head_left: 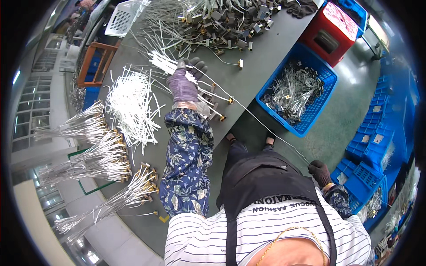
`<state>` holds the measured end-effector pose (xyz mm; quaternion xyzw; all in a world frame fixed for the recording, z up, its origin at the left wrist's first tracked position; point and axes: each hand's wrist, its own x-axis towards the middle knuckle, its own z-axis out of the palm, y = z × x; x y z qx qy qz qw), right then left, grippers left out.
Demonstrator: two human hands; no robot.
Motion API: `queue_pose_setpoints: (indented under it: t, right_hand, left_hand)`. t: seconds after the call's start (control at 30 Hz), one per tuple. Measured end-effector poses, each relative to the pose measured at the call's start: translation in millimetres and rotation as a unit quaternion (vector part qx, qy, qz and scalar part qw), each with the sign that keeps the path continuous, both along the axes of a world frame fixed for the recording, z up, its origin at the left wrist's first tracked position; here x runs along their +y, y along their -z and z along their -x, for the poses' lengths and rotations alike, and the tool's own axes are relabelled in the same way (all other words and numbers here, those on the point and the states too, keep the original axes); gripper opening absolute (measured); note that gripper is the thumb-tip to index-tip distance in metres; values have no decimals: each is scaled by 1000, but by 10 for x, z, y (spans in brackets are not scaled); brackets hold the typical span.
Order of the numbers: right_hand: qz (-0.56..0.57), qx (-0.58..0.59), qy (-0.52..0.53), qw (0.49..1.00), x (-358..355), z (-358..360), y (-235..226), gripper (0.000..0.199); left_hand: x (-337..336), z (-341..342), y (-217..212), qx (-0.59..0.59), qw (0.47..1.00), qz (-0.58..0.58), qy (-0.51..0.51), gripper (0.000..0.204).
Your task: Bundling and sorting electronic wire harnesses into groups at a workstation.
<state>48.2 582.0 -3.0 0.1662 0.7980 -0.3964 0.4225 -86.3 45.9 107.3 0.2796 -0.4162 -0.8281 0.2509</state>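
My left hand, in a purple-and-grey glove, is closed around a bundle of white-sleeved wires over the bench. Several sleeved wires with small brass-coloured ends stick out past the wrist. From that hand a long thin wire runs down across the bench edge. My right hand, in a dark glove, is closed at the wire's far end, low beside my apron. Left of the bundle lies a heap of loose white sleeves. Beyond it is a pile of small grey block-shaped parts with wires.
Sleeved wire bundles lie along the bench's left side. A blue crate of wired parts stands right of the bench, near a red box. A white basket and dark gloves sit at the back. Blue crates stack far right.
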Motion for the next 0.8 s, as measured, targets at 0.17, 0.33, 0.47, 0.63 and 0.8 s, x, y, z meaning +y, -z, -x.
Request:
queue_pose_setpoints:
  t: [0.17,0.33,0.47,0.63,0.8]
  right_hand:
    - [31,17,-13,999,47,56,-16,21]
    - [102,28,-28,994,-267,191,-65,19]
    - [109,-3,-57,992,-860,485,-100,20]
    - [168,71,-108,977,-1636,843,-443,32]
    - [348,90,-214,908,-3005,1206,-659,68]
  left_hand:
    - [-292,-9,108,47,998,-13,43,21]
    - [354,-185,273,-50,963,-8,264,28]
    - [833,-456,470,-135,938,3,320,34]
    - [332,-685,458,-145,987,56,36,23]
    - [234,-739,391,-334,892,266,146,31]
